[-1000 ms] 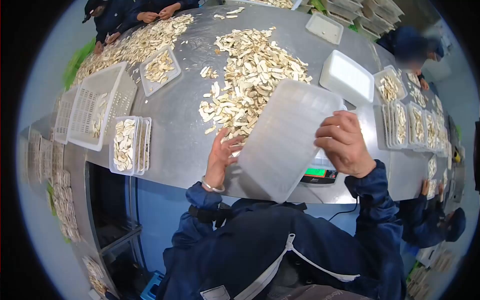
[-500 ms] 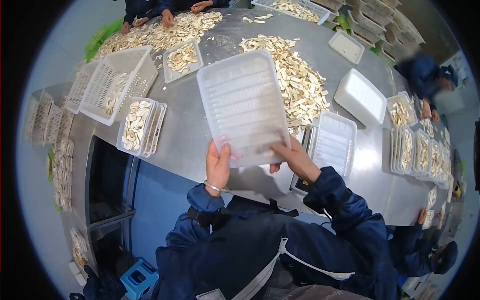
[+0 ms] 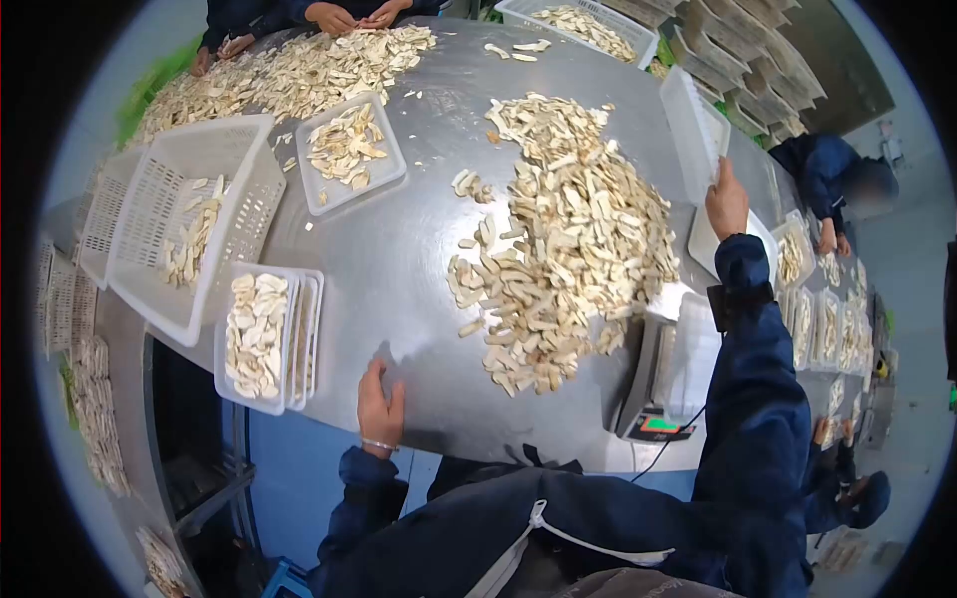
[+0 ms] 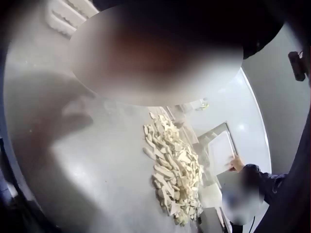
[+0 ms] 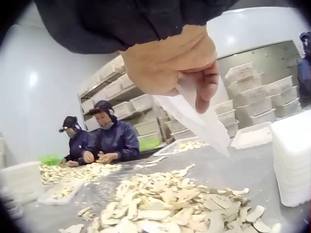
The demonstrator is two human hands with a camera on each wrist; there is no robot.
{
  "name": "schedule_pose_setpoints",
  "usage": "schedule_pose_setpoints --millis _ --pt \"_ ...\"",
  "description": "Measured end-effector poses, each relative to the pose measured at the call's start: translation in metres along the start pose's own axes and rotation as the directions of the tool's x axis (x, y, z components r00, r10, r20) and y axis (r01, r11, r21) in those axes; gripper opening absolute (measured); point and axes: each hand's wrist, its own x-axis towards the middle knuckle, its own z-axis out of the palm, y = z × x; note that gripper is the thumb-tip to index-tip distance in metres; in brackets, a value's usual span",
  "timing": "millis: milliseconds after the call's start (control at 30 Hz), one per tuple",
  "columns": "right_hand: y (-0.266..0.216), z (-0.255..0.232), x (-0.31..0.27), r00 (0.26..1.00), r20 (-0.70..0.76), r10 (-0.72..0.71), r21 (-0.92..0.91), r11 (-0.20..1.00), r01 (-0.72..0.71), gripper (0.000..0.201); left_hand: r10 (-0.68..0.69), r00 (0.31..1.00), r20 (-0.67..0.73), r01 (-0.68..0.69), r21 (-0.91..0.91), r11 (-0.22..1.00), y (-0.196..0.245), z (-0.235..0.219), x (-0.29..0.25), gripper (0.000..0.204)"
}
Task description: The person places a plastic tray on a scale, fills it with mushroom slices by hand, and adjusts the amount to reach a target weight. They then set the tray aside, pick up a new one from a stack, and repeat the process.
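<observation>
My right hand (image 3: 728,204) reaches out to the far right of the table and pinches the edge of a translucent plastic tray (image 3: 686,125). In the right wrist view the tray (image 5: 197,121) hangs tilted below the curled fingers. Near the table's front edge is my left hand (image 3: 380,409), its fingers loose and nothing in them. A large heap of pale mushroom slices (image 3: 588,239) spreads between the hands. Right of the heap, a digital scale (image 3: 643,384) with a green display bears another translucent tray (image 3: 695,354).
A stack of white trays (image 5: 294,155) stands beneath my right forearm's reach. On the left are a perforated crate (image 3: 244,199), a tray of slices (image 3: 394,164) and upright filled trays (image 3: 257,339). Other people work at the far and right edges.
First in the right hand, then gripped by both hands in front of me, the tray has moved to the far right in my right hand. My left hand has let go and drawn back leftward.
</observation>
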Motion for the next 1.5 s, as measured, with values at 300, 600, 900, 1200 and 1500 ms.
schedule_pose_setpoints --millis 300,600,900,1200,1500 --pt "0.025 0.124 0.059 0.991 0.072 0.11 -0.187 0.978 -0.095 0.046 -0.036 0.973 0.23 -0.048 0.349 0.936 -0.02 -0.017 0.02 0.075" --pt "0.002 0.192 0.1 0.977 0.192 0.096 -0.233 0.971 -0.05 0.051 -0.2 0.906 0.373 0.05 0.375 0.926 -0.014 -0.022 0.034 0.08" --pt "-0.123 0.196 0.128 0.836 0.311 -0.453 0.121 0.891 0.438 0.063 -0.238 0.885 0.401 0.073 0.384 0.921 -0.009 -0.022 0.046 0.078" --pt "-0.174 0.127 0.044 0.433 0.325 -0.841 0.258 0.519 0.815 0.065 -0.19 0.907 0.376 0.029 0.395 0.918 -0.01 -0.02 0.042 0.075" --pt "-0.122 0.072 0.064 0.828 0.032 -0.56 0.115 0.825 0.554 0.055 -0.175 0.911 0.374 0.015 0.393 0.919 -0.009 -0.02 0.042 0.074"
